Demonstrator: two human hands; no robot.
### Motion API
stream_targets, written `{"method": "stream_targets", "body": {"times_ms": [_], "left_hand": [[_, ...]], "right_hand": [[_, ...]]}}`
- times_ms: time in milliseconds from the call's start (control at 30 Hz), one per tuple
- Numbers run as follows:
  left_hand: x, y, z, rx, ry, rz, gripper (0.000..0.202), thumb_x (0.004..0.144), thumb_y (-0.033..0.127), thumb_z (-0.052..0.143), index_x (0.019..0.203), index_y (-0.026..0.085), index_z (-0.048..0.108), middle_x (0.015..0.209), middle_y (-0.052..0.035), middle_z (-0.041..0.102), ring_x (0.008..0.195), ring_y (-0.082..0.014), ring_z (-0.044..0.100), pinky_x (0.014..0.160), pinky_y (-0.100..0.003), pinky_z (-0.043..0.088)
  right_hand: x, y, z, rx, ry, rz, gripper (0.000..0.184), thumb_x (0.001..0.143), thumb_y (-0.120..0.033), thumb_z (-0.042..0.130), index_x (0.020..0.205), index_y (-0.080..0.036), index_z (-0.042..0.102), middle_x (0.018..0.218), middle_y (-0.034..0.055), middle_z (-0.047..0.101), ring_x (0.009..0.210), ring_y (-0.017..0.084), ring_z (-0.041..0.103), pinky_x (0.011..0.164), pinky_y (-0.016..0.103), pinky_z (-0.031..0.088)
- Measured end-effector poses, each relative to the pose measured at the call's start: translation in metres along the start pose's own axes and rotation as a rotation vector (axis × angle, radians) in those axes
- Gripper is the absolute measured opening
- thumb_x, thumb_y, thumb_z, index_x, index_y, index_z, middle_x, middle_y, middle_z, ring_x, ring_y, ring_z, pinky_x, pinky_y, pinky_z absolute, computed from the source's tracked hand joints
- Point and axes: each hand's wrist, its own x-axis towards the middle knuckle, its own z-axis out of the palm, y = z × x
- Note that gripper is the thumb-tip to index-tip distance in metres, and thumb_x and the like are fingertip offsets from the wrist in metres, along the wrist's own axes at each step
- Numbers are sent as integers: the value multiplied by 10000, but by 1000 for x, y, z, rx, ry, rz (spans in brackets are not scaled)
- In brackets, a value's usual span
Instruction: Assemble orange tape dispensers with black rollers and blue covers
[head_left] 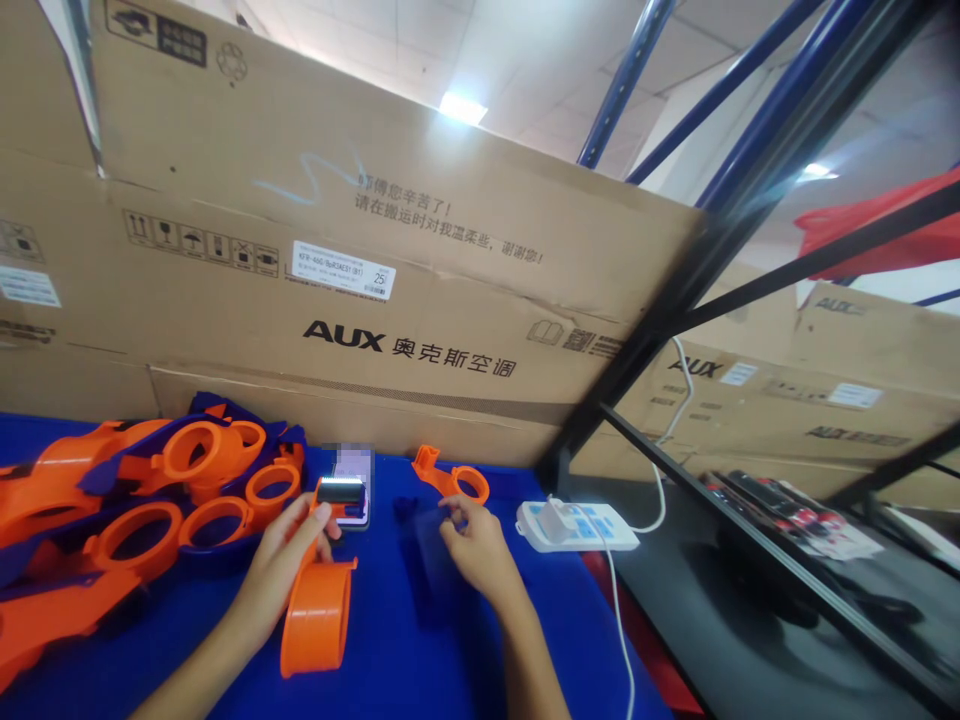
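Observation:
My left hand (304, 530) is closed round an orange tape dispenser (319, 615) with a black roller at its upper end. The dispenser's wide round hub hangs below my fingers, with no tape visible on it. To the right, my right hand (476, 545) is curled, thumb and fingertips close together. A faint see-through sheet (431, 550) appears at its fingertips, too blurred to name. Just beyond the right hand lies another orange dispenser part (469, 484) with a ring. Behind the left hand, a phone (352, 468) lies on the blue tabletop (397, 650), partly hidden by the roller.
Several orange and blue dispenser parts (139, 535) are heaped at the left. A white power strip (577, 525) with plug and cable sits on the right. Large cardboard boxes (420, 300) stand behind the table. Dark rack bars (652, 350) cross the right side.

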Motion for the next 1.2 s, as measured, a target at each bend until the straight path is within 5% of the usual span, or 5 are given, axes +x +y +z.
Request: {"method": "stream_targets", "body": {"times_ms": [333,833,1200], "left_hand": [[2,-5,-1,-47,29,-25,370,857,551,712,839,184,665,645,-10,646,514,-122,530,502,-216,416],[4,-11,-5,-33,15,-13,347,886,533,691,866,190,643,719,-10,658,555,-123,539,531,-228,422],[2,-5,0,-32,34,-27,370,842,557,722,841,194,653,698,-5,671,522,-132,553,522,-235,428]], "right_hand": [[-4,-10,3,-151,-193,51,166,829,-149,600,875,-183,756,625,12,671,599,170,627,570,236,377],[1,4,1,-395,-85,295,129,838,-150,595,725,-205,620,698,65,690,768,240,679,607,270,314],[-2,14,7,-354,-152,238,174,799,-62,606,881,-207,656,875,63,736,812,210,687,661,247,391]]}}
